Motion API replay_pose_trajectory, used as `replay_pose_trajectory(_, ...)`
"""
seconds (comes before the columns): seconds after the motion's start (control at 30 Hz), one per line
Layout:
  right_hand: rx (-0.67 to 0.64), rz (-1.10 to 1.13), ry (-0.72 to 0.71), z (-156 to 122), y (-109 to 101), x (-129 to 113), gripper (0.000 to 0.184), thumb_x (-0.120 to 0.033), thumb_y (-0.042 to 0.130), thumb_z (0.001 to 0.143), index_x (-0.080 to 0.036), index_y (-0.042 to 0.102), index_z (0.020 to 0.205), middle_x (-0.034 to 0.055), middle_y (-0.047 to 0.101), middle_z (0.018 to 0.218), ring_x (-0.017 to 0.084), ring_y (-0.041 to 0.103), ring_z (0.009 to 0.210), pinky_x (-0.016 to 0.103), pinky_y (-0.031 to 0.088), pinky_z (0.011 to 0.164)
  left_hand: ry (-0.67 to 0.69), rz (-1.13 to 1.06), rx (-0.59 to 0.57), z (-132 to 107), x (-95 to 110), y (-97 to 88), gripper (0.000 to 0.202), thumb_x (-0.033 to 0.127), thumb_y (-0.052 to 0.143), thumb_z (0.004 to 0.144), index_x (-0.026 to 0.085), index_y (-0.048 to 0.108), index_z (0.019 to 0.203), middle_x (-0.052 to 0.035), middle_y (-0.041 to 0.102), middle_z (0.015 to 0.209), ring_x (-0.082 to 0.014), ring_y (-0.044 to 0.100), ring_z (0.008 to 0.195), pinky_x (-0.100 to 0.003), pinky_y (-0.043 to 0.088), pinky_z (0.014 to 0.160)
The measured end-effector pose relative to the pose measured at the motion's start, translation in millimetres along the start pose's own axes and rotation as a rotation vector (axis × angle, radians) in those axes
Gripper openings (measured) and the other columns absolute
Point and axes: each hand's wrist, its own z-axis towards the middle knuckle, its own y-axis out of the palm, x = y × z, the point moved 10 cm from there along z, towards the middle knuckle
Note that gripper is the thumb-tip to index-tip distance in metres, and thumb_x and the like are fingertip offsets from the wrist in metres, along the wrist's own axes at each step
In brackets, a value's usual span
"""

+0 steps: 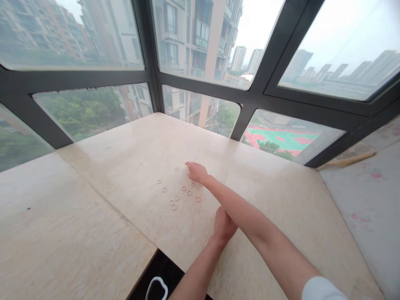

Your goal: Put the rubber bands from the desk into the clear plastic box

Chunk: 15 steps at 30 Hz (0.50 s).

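Several thin rings lie scattered on the pale marble-patterned surface, most greyish and a few reddish. My right hand (196, 171) reaches across to their far side. Its index finger and thumb look apart, with a small ring (187, 168) showing at the fingertips. Close by on the surface are a reddish ring (184, 188), a greyish ring (189, 193) and another reddish ring (198, 200). Below my right forearm, my left hand (223, 225) rests near the surface, partly covered by that forearm. Its fingers are hidden, so anything in them cannot be seen.
The marble-patterned surface (103, 175) has a seam running across its left part. A dark opening (162, 262) at the front edge shows a white loop-shaped object (157, 280). Dark window frames (200, 85) border the back; a patterned wall (359, 200) stands right.
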Motion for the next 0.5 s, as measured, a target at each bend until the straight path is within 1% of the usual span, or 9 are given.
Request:
replay_pose_trajectory(0.1, -0.038, -0.086, -0.027, 5.4, 2.1, 1.9, 0.036, -0.011, 0.046, 0.085, -0.020, 0.054, 0.119, 0.0111, 0.065, 0.114, 0.025, 0.062, 0.100, 0.036, 0.047, 0.080, 0.001, 0.070, 0.027, 0.2, 2.2, -2.6, 0.012, 0.020, 0.054, 0.080, 0.017, 0.061, 0.071, -0.0113, 0.071, 0.080, -0.0289, 0.065, 0.080, -0.035, 0.047, 0.066)
replay_pose_trajectory(0.23, -0.065, -0.169, -0.096, 4.4, 4.7, -0.8, 0.028, -0.014, 0.044, 0.090, -0.022, 0.056, 0.114, 0.0096, 0.065, 0.113, 0.024, 0.061, 0.103, 0.034, 0.046, 0.081, -0.010, 0.087, 0.034, 0.1, 1.3, -1.8, 0.010, 0.020, 0.054, 0.079, 0.017, 0.064, 0.077, -0.0124, 0.071, 0.084, -0.0297, 0.065, 0.081, -0.035, 0.047, 0.066)
replay_pose_trajectory(0.37, -0.083, -0.225, -0.145, 0.8, 8.2, -3.8, 0.024, -0.017, 0.040, 0.095, -0.020, 0.058, 0.110, 0.0113, 0.063, 0.114, 0.024, 0.061, 0.102, 0.035, 0.046, 0.081, -0.014, 0.082, 0.057, -0.1, -0.6, -2.2, 0.012, 0.023, 0.055, 0.080, 0.018, 0.065, 0.082, -0.0132, 0.072, 0.089, -0.0288, 0.065, 0.080, -0.035, 0.048, 0.067)
replay_pose_trajectory(0.5, -0.111, -0.257, -0.173, -1.1, 12.5, -6.0, 0.023, -0.017, 0.040, 0.096, -0.017, 0.060, 0.106, 0.0109, 0.063, 0.111, 0.022, 0.062, 0.099, 0.035, 0.047, 0.081, -0.005, 0.089, 0.041, 0.2, 1.7, -1.5, 0.012, 0.024, 0.054, 0.081, 0.018, 0.065, 0.080, -0.0131, 0.072, 0.087, -0.0288, 0.065, 0.078, -0.036, 0.047, 0.067)
